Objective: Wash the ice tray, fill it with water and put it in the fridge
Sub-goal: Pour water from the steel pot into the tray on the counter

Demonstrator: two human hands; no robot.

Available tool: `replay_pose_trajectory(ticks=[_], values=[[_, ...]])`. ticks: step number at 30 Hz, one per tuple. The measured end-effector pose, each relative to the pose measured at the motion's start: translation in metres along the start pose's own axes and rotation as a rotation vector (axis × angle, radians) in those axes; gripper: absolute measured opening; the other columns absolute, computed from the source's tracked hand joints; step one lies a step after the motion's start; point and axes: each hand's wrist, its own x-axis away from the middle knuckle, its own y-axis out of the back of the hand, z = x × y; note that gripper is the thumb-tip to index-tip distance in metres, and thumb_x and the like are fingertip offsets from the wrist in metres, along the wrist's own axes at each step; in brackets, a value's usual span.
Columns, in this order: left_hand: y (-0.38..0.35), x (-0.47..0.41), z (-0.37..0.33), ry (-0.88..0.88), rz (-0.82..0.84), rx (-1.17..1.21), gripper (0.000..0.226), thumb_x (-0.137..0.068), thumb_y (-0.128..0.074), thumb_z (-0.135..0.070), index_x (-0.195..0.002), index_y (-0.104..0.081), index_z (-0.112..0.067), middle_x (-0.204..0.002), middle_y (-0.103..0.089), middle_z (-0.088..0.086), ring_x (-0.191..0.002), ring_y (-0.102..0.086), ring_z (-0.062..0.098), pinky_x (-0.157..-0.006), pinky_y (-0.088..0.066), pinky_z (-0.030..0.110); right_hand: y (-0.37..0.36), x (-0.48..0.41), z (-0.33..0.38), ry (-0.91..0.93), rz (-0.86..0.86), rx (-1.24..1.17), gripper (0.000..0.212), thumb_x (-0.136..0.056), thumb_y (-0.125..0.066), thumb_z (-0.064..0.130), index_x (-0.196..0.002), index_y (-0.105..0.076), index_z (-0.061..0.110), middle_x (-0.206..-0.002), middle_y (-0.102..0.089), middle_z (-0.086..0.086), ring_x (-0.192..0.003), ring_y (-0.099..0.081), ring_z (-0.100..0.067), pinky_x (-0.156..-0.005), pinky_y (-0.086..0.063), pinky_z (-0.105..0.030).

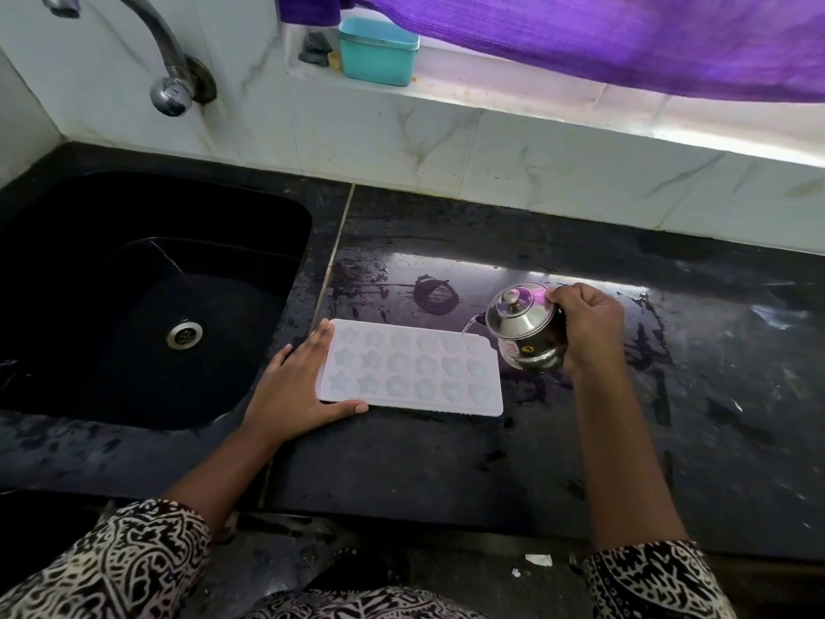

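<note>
Left hand (299,386) laid flat and open, fingers straight along the short edge of the pale lilac plastic ice tray with star and heart moulds (410,368), thumb pressed against its near edge. Most likely bracing the light tray against sliding on a wet surface.

Right hand (589,328) curled round the belly of a small lidded stainless-steel pot with a short spout (524,332), tipped toward the left hand, spout just above the tray's far right corner. Thin stream of water (468,326) falling from spout into a mould there. Held low and close, probably to keep the pour narrow and spare the small cavities any splashing.

Tray lying flat between the two hands on the wet black stone counter (446,462). By the look of it, mid-fill: moulds nearest the left hand bluish, perhaps holding water, though hard to tell.

Left of the left hand, a black sink (111,207); well beyond it, a chrome tap (172,89). Far beyond both hands, a teal plastic box (377,51) on the ledge under a purple curtain (625,42). No fridge in view.
</note>
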Motion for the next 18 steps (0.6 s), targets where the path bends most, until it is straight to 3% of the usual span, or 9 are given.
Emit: replay_pose_trajectory(ticks=[10,13,18], values=[[0.002,-0.001,-0.001,0.005,0.003,0.023,0.125,-0.059,-0.033,-0.099,-0.155,0.001,-0.029,-0.156,0.002,-0.020,-0.141,-0.012,-0.005,-0.120,-0.012,0.036,-0.004,0.006,0.009,-0.135,0.024,-0.367,0.026,-0.081,-0.056,-0.003,-0.060,-0.054,0.012,-0.042,-0.052,0.010,-0.038,-0.047,-0.001,-0.042,-0.039,-0.012],[0.004,0.000,-0.002,0.008,-0.001,0.041,0.126,-0.057,-0.034,-0.099,-0.156,-0.002,-0.027,-0.156,0.003,-0.019,-0.139,-0.011,-0.006,-0.119,-0.011,0.034,-0.015,0.012,0.011,-0.139,0.073,-0.387,0.027,-0.082,-0.055,-0.002,-0.059,-0.052,0.012,-0.041,-0.050,0.010,-0.038,-0.046,-0.001,-0.041,-0.038,-0.011],[0.006,0.001,-0.003,0.039,0.027,0.037,0.136,-0.051,-0.027,-0.103,-0.156,-0.003,-0.021,-0.162,0.003,-0.005,-0.149,-0.001,0.008,-0.120,-0.006,0.034,-0.047,0.025,0.011,-0.144,0.172,-0.331,0.026,-0.082,-0.057,-0.001,-0.060,-0.053,0.013,-0.044,-0.050,0.010,-0.041,-0.047,-0.001,-0.045,-0.041,-0.012]])
